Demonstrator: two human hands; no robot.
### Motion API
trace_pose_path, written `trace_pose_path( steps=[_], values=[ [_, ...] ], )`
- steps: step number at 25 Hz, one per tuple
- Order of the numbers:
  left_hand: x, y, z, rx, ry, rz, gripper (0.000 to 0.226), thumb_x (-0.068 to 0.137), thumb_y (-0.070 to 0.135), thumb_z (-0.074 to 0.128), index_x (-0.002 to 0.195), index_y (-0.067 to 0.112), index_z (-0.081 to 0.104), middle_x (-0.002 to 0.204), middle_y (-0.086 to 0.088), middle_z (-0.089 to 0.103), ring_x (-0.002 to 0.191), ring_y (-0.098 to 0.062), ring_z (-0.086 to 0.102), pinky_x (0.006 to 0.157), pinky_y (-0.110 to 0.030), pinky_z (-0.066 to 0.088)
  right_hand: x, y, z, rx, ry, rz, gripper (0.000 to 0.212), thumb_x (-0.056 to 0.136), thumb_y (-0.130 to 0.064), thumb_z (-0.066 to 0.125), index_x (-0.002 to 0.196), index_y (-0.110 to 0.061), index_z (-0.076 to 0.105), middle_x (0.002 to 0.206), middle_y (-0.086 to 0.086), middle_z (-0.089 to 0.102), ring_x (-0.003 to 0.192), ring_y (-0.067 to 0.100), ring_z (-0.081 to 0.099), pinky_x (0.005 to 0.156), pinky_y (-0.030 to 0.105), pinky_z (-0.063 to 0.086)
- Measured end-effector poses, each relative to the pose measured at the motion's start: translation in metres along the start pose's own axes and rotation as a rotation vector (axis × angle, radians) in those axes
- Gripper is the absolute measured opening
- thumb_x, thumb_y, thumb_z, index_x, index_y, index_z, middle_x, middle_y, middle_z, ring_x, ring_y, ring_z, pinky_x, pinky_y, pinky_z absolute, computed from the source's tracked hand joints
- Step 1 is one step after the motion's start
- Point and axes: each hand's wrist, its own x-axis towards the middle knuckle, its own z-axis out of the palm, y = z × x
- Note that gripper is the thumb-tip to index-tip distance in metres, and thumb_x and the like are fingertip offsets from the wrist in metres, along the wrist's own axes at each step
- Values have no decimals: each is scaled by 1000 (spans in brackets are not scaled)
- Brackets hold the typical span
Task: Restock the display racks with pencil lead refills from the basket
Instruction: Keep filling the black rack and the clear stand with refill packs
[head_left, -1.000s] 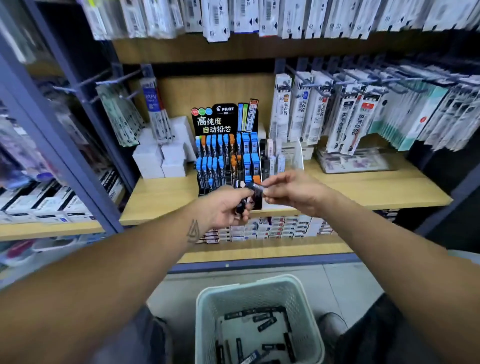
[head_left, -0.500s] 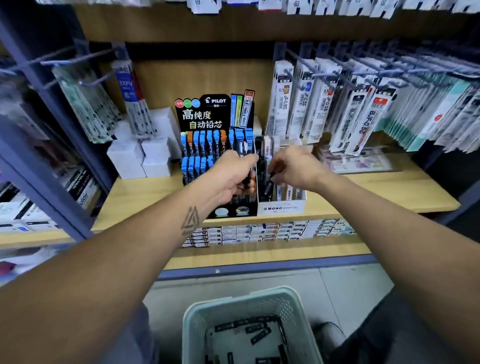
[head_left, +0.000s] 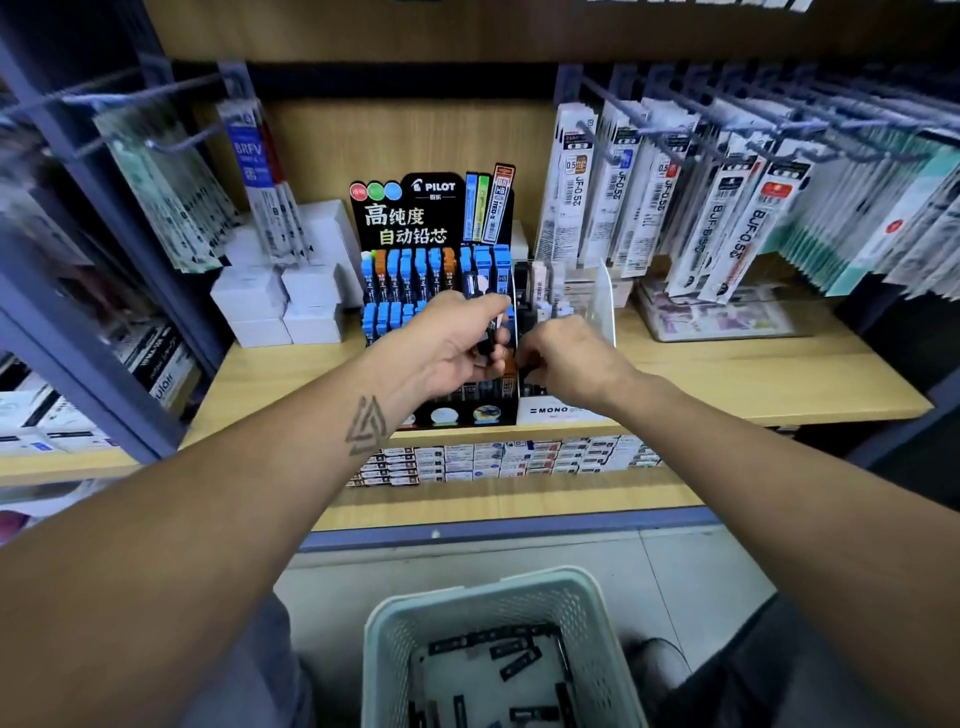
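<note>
- Refills: a bunch of black pencil lead refills (head_left: 488, 332) sits in the left hand (head_left: 452, 343), fingers curled round them, in front of the black Pilot rack (head_left: 431, 218) on the wooden shelf (head_left: 727, 374).
- Right hand (head_left: 571, 358) is just beside the left, back of the hand up, fingers bent down at the slots of the white Mono rack (head_left: 602, 296); whether it grasps anything cannot be told, since the fingertips are hidden.
- Pilot rack holds rows of blue- and orange-capped lead tubes (head_left: 410, 270); the Mono rack stands touching its right side.
- Pale green basket (head_left: 597, 613) stands on the floor below the arms, with more black refill cases (head_left: 514, 654) lying loose inside.
- White boxes (head_left: 260, 301) are stacked left of the Pilot rack; pen refill packs (head_left: 727, 208) hang on hooks to the right.
</note>
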Motion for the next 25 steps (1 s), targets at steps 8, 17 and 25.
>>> trace_pose_path(
  steps=[8, 17, 25],
  values=[
    [-4, -5, -15, -129, -147, -145, 13, 100, 17, 57, 92, 9, 52, 62, -4, 51, 49, -13, 45, 44, -23, 44, 0, 3, -18, 242, 62, 147, 20, 88, -2, 67, 98, -16, 77, 92, -2, 71, 81, 11, 66, 76, 17, 50],
    [-12, -7, -15, -187, -300, -154, 16, 99, 6, 55, 114, 0, 60, 85, -18, 63, 65, -17, 57, 48, -21, 45, -16, -18, -38, 1463, -63, 358, 14, 90, -3, 68, 102, 5, 71, 75, 12, 72, 61, 18, 64, 68, 30, 57],
    [-14, -5, -18, -145, -218, -143, 28, 99, 7, 57, 122, -9, 57, 90, -27, 70, 79, -34, 74, 53, -29, 58, -9, -2, -40, 1501, 66, 383, 15, 85, 6, 70, 100, 5, 73, 87, 15, 74, 84, 24, 69, 77, 30, 60]
  ],
)
